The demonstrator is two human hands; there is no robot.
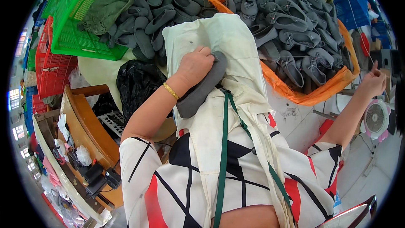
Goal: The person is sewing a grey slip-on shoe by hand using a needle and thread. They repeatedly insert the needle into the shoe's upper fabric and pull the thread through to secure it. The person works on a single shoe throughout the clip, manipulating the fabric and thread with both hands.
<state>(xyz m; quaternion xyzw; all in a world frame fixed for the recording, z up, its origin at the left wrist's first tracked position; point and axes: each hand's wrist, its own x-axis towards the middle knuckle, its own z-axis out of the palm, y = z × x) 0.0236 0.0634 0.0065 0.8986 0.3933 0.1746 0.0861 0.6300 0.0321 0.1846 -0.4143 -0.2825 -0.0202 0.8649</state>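
Note:
My left hand (195, 64), with a gold bracelet at the wrist, grips a grey slipper-like shoe (202, 88) and presses it against the cream apron (236, 59) over my lap. My right hand (373, 82) is stretched far out to the right, fingers pinched together near a thin white thread; I cannot tell whether it holds the thread. Beyond the apron lie two big heaps of grey shoes, one (162, 10) at the upper left and one (291, 21) with small bows on an orange sheet (312, 95).
A green plastic crate (78, 21) and a red crate (50, 67) stand at the left. A black bag (137, 82) lies beside a wooden bench (84, 122) with small tools. A small pink fan (375, 118) sits at the right, blue crates (350, 4) behind.

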